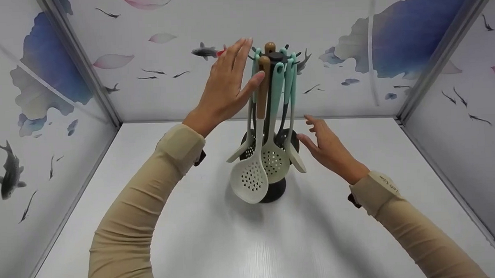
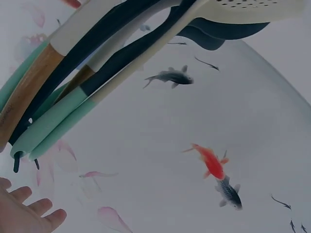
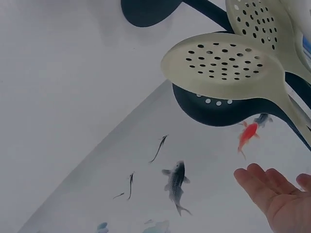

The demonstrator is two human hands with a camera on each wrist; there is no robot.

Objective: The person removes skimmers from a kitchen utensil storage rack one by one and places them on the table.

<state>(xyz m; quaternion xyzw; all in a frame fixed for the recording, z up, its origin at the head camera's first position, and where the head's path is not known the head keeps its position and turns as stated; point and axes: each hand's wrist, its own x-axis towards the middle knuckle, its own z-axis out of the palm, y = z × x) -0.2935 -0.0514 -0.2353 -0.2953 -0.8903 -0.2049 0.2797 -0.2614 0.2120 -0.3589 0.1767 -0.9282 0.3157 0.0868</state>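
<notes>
A black rotating utensil stand (image 1: pixel 275 192) rises from the white table with several kitchen utensils hanging round its top. In front hangs a cream slotted skimmer (image 1: pixel 249 183) with a wooden handle; beside it is a cream skimmer (image 1: pixel 275 160) with a mint handle. My left hand (image 1: pixel 226 84) is raised at the left of the handle tops, fingers straight and thumb spread, holding nothing. To the right of the utensil heads, my right hand (image 1: pixel 332 147) hovers with relaxed fingers, also holding nothing. Dark utensil heads (image 3: pixel 214 109) show behind the cream ones in the right wrist view.
White panels (image 1: pixel 167 92) printed with fish, petals and blue leaves enclose the table (image 1: pixel 193 239) at the back and both sides. Metal posts (image 1: pixel 80 58) stand at the back corners. Shadows fall on the tabletop in front of the stand.
</notes>
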